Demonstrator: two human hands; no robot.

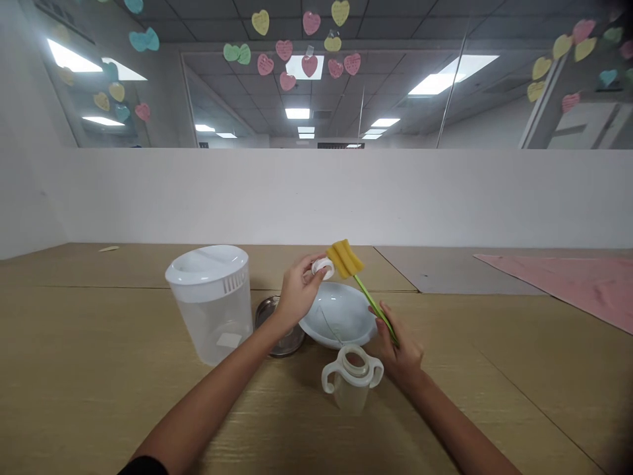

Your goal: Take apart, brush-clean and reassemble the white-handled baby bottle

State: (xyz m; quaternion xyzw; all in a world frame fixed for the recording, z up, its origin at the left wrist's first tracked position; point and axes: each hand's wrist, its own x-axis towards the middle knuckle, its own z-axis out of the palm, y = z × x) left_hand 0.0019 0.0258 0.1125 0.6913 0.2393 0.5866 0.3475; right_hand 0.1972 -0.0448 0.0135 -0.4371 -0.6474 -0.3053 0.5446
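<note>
My left hand [299,287] is closed on a small white bottle collar [323,268], held up over the far rim of a white bowl [341,310]. In my right hand [398,340] is the green handle of a sponge brush [370,300]. Its yellow sponge head [345,258] is up beside the collar; I cannot tell whether they touch. A clear baby bottle [352,389] with two white handles stands upright and uncapped in front of the bowl. Part of the bowl's right rim is hidden by my right hand.
A tall translucent container with a white lid [208,303] stands to the left. Between it and the bowl lies a round metal dish [281,346], partly behind my left forearm. A pink cloth [578,284] lies at the far right. A white wall [316,198] rises behind the table.
</note>
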